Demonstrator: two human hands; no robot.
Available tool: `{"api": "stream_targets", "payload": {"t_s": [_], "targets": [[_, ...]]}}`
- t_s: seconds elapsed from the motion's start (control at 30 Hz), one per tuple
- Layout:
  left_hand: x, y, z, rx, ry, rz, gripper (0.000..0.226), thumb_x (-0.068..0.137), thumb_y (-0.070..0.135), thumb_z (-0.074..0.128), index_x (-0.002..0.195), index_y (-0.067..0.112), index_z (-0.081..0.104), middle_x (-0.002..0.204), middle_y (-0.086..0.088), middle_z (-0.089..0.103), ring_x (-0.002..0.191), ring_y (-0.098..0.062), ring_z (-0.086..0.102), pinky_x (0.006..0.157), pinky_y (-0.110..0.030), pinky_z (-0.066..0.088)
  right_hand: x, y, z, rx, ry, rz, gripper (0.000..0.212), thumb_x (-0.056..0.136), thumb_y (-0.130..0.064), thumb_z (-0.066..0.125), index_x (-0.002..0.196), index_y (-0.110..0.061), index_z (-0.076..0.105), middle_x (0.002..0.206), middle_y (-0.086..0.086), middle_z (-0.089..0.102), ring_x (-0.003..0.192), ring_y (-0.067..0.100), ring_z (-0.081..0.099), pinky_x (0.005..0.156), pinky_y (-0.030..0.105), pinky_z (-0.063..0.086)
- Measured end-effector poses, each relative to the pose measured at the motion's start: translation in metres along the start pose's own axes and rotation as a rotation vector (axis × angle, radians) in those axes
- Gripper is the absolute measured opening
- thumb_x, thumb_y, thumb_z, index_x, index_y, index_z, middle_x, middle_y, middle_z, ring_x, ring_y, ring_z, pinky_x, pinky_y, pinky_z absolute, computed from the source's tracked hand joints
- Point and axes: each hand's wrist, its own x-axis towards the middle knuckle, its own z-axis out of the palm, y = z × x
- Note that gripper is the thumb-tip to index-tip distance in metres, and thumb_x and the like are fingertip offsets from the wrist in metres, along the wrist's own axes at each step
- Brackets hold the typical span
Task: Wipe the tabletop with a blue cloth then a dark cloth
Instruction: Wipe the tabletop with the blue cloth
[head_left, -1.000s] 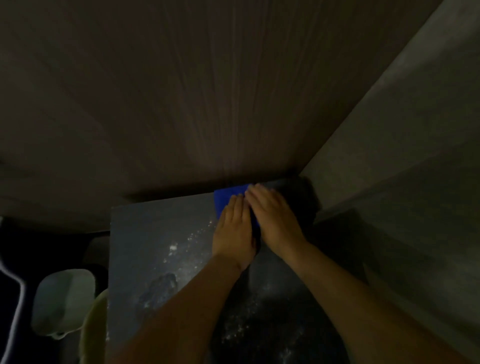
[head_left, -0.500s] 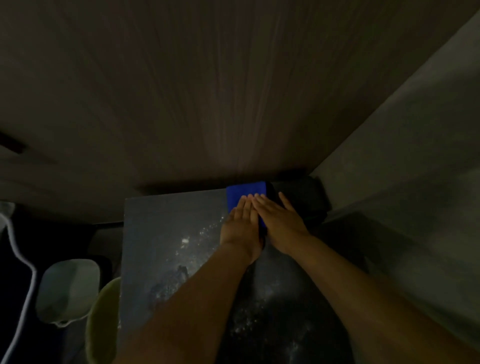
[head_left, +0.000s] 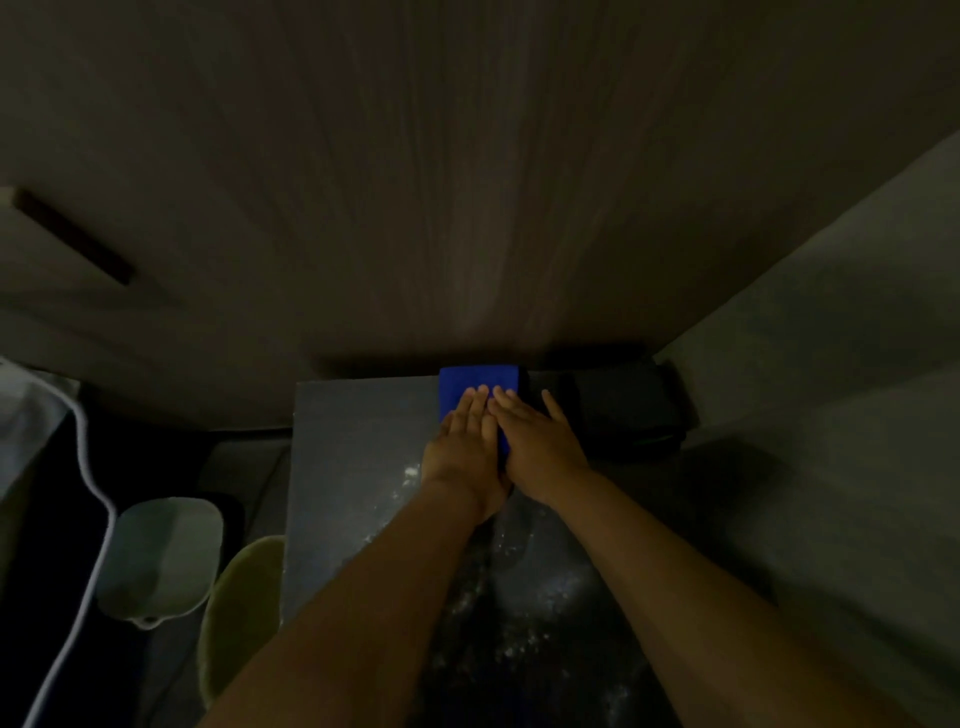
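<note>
The blue cloth shows only its far strip and a sliver between the hands; the left hand and right hand, lying flat side by side, cover the rest. In the far right corner the dark cloth sinks into shadow, its folds and edges unreadable. Both forearms hide much of the tabletop and run off the bottom edge. Pale specks are too small to identify. A yellow-green round object at left, cut by the table's edge, is too dim to name
</note>
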Motion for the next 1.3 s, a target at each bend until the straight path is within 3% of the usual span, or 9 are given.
{"api": "stream_targets", "payload": {"t_s": [0.33,1.03,1.3], "targets": [[-0.019,-0.052,0.001,0.041,-0.015,-0.031,0.093,0.093,0.056,0.042,0.15,0.008,-0.015,0.158,-0.009,-0.021,0.146,-0.021,-0.017,0.119,-0.034,-0.003,0.016,-0.054,0.001,0.055,-0.005,-0.06,0.064,0.1,-0.019,0.041,0.155,-0.012,0.008,0.164,0.002,0.003,0.151,0.014,0.001,0.122,0.033,0.0],[-0.045,-0.124,0.004,-0.082,0.019,-0.08,0.094,0.091,0.051,0.051,0.153,0.011,-0.006,0.161,-0.007,-0.012,0.148,-0.019,-0.01,0.12,-0.034,0.0,0.033,-0.131,-0.005,-0.005,-0.094,-0.094,0.067,0.098,-0.018,0.046,0.155,-0.015,0.01,0.163,0.003,0.003,0.151,0.017,0.001,0.123,0.04,0.001],[-0.058,-0.149,0.003,-0.1,0.013,-0.09,0.089,0.093,0.051,0.046,0.153,0.01,-0.006,0.161,-0.007,-0.01,0.148,-0.018,-0.008,0.121,-0.034,0.003,0.039,-0.157,0.001,0.05,-0.043,-0.111,0.061,0.1,-0.019,0.041,0.154,-0.012,0.014,0.163,0.004,0.009,0.151,0.018,0.006,0.123,0.039,0.003]]}}
